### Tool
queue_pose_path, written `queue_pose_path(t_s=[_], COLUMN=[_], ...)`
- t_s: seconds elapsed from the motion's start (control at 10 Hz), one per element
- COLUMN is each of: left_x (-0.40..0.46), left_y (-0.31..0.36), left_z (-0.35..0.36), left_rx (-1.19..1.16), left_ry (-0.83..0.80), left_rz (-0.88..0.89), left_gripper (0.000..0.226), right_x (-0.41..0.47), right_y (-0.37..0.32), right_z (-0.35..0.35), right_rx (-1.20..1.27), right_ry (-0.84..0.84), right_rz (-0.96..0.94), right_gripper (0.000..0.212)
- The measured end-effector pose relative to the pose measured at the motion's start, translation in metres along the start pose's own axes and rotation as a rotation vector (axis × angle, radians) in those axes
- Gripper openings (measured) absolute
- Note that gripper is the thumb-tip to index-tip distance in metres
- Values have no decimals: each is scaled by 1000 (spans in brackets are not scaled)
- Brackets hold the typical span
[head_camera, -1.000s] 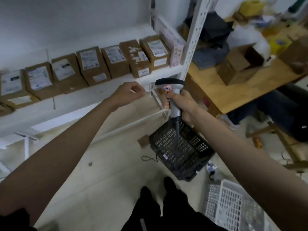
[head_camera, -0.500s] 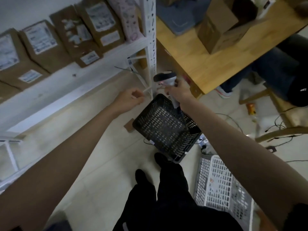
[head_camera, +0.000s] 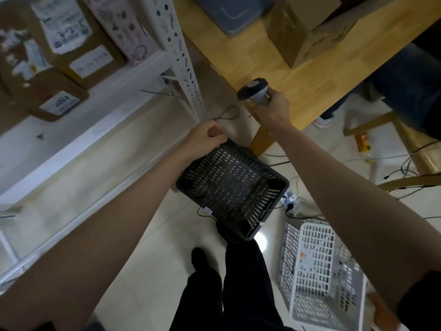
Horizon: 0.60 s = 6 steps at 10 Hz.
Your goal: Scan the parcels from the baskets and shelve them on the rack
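My right hand [head_camera: 274,108] grips the handle of the barcode scanner [head_camera: 254,90], held by the wooden table's edge. My left hand [head_camera: 205,139] is curled just above the far corner of the black basket [head_camera: 279,185]; a thin cable loop [head_camera: 226,114] runs into its fingers. The black basket stands on the floor and looks empty. Beside my legs a white basket [head_camera: 293,237] holds no parcel that I can see. Brown labelled parcels [head_camera: 71,44] and a pink patterned one [head_camera: 124,27] sit on the white rack shelf [head_camera: 114,91].
The rack's perforated upright [head_camera: 181,56] stands between shelf and wooden table [head_camera: 310,75], which carries a cardboard box [head_camera: 307,29]. A seated person's leg [head_camera: 405,87] is at the right. Cables and a power strip [head_camera: 291,201] lie on the floor. My legs [head_camera: 238,283] stand below.
The view has tilted down from the shelf toward the floor. My right hand carried the scanner rightward to the table edge. My left hand came down from the shelf to the black basket's corner.
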<state>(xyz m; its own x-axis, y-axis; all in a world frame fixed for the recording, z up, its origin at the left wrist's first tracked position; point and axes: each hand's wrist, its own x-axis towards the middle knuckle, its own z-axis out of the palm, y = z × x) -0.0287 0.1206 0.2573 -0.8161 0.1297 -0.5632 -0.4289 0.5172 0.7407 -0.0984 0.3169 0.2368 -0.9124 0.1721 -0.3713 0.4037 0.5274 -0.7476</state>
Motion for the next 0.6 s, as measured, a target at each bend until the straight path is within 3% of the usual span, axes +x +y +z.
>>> queue_pose_path(t_s=[0.2,0.4,0.5,0.6], left_x=[33,44,36,29], left_y=[3,-16,-30,-38], left_z=[11,16,18,15], left_rx=[-57,-35,-7,-35], left_ry=[-14,-31,-43,-14], left_rz=[-4,-44,-52,-47], left_gripper=[8,8,11,11], right_x=[35,44,44,42], right_y=[9,29,24,20], right_z=[-12,-11,-14,-10], right_rx=[-89,-273,-346,-393], right_ry=[25,60,24,61], right_rz=[-42,44,65,88], right_gripper=[56,40,44,62])
